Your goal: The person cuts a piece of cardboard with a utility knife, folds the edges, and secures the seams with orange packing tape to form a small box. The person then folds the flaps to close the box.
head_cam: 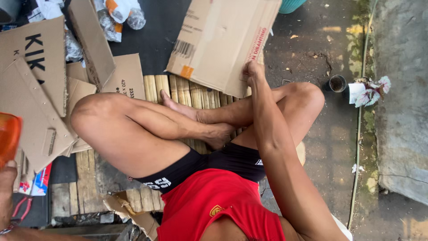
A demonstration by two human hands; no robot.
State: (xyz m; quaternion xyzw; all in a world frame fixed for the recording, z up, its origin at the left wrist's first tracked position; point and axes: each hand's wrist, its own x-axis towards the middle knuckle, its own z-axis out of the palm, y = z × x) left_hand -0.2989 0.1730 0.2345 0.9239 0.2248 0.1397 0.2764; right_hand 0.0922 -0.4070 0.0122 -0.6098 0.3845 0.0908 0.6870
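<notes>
Cardboard sheet (218, 42) propped just beyond crossed legs on bamboo mat (180, 87), near edge gripped by right hand (252, 71), likely to steady it. Left hand (6, 178) raised beside orange thing (9, 136); grip cannot be told.

I count roughly six flattened cardboard pieces (42, 89) at left, one big cardboard box (218, 40) top center, one small pot (337, 83) at right, two hands.

Bamboo mat (183, 89) on ground, flattened cardboard (40, 107) atop.
</notes>
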